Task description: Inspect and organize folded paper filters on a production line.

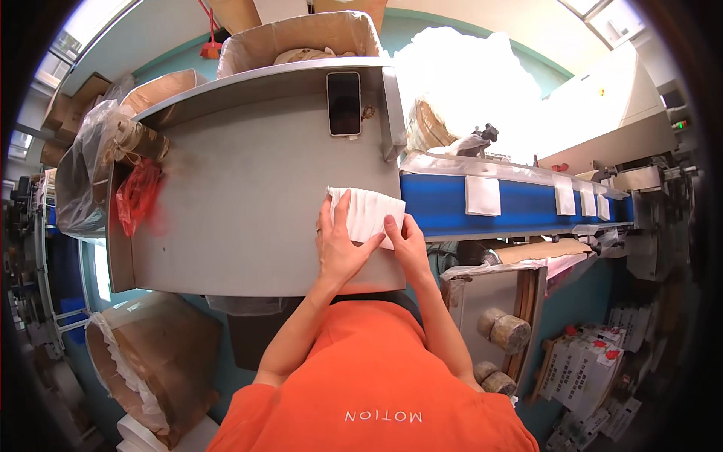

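Four white packets (482,197) on blue belt (527,200); phone (344,104) beyond; left hand (339,248), right hand (409,247) half-curled, gripping white stack (367,211).

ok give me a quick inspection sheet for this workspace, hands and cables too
surface: grey metal table with raised walls along its far and left sides; blue belt at its right
things in hand: white stack at the table's right edge; four separate white pieces on the belt
clutter: phone near the far wall; red plastic bag at the left end
hands: left hand and right hand hold the stack from either side
cables: dark loops under the belt's near end, possibly cable; too small to tell
surroundings: lined box beyond the table; large brown bag at lower left
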`<act>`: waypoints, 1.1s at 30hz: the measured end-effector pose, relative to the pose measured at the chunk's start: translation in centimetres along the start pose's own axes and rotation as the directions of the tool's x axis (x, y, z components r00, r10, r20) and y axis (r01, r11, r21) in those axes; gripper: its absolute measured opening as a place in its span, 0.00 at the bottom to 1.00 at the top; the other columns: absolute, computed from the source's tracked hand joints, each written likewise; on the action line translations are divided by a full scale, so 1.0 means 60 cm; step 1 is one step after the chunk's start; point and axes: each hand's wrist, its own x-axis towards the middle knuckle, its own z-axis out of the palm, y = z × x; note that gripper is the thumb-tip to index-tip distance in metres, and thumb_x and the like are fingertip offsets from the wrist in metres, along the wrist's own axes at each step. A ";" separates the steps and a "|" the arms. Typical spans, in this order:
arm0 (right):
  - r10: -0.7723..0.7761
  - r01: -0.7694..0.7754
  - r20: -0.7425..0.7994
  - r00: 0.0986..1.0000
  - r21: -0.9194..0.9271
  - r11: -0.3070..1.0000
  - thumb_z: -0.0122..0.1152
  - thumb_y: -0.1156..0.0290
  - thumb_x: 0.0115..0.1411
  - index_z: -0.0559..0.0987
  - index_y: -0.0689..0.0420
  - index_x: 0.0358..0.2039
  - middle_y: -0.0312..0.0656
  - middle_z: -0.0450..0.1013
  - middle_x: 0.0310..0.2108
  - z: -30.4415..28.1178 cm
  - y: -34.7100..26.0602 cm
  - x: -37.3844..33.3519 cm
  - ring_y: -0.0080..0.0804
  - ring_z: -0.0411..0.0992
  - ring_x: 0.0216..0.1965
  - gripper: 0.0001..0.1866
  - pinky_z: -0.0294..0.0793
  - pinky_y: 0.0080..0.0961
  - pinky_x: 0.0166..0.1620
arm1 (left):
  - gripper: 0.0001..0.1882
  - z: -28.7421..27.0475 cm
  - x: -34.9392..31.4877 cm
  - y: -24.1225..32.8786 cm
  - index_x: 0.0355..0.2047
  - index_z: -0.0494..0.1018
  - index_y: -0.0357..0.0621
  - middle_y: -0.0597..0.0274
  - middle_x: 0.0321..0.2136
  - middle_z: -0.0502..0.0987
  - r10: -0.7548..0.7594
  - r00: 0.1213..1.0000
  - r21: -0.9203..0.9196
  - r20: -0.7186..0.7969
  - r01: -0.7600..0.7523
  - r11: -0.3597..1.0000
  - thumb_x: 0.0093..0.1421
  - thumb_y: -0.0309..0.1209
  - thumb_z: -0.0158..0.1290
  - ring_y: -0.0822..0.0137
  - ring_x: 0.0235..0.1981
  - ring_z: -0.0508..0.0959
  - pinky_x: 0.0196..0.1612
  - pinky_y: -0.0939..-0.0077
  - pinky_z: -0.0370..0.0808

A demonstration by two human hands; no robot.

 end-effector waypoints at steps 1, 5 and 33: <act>-0.153 0.152 0.008 0.988 -0.169 0.974 0.54 0.55 0.68 0.75 0.56 0.45 0.30 0.74 0.34 0.007 -0.003 0.002 0.13 0.69 0.32 0.17 0.68 0.15 0.33 | 0.50 0.004 -0.002 0.003 0.66 0.56 0.51 0.41 0.63 0.54 -0.015 1.000 -0.009 -0.005 0.015 1.000 0.45 0.42 0.69 0.41 0.61 0.61 0.60 0.49 0.63; 0.213 -0.223 0.066 0.975 0.248 0.943 0.58 0.63 0.66 0.75 0.58 0.47 0.31 0.74 0.33 -0.005 0.000 0.007 0.15 0.70 0.32 0.14 0.71 0.15 0.34 | 0.49 0.005 0.001 -0.013 0.65 0.57 0.52 0.42 0.63 0.55 0.022 0.998 0.003 -0.056 -0.022 1.000 0.45 0.40 0.69 0.42 0.60 0.63 0.59 0.51 0.65; -0.056 0.056 -0.033 0.998 -0.010 0.998 0.60 0.55 0.65 0.74 0.62 0.46 0.34 0.74 0.34 0.022 -0.005 0.004 0.15 0.69 0.35 0.21 0.70 0.15 0.38 | 0.47 0.011 0.006 -0.017 0.68 0.48 0.41 0.39 0.55 0.69 -0.013 0.995 -0.284 0.102 0.042 0.958 0.54 0.36 0.63 0.46 0.55 0.73 0.56 0.60 0.70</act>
